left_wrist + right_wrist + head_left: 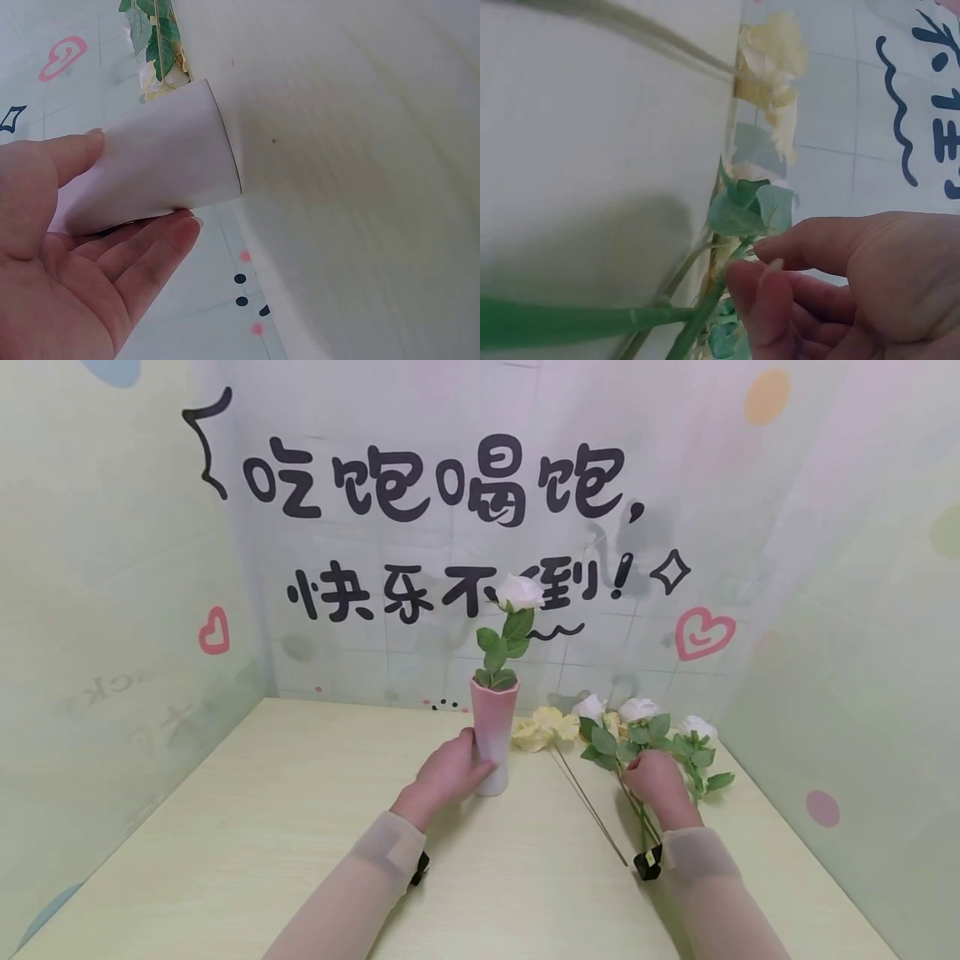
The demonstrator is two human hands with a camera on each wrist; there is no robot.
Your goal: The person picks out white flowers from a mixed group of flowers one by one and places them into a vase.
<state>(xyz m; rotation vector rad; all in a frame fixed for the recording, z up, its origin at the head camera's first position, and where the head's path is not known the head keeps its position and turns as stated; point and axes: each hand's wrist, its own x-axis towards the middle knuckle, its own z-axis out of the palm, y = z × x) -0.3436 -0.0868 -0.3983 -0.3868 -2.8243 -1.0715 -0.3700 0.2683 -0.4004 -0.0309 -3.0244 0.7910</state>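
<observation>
A pink-and-white vase (492, 727) stands upright on the table, holding one white rose (519, 592) with green leaves. My left hand (444, 772) grips the vase low on its side. In the left wrist view the thumb lies on one side of the vase and the fingers on the other. To the right, my right hand (662, 783) is curled over the lying flowers. Its thumb and fingertips pinch at a green rose stem (703, 311) in the right wrist view; which bloom that stem carries is unclear.
White roses (639, 708) with leaves lie at the table's back right. A yellow flower (551, 727) lies between them and the vase, its thin stem (592, 806) pointing toward the front. Printed cloth walls (420, 677) enclose the pale wooden table (247, 835) at the back and sides.
</observation>
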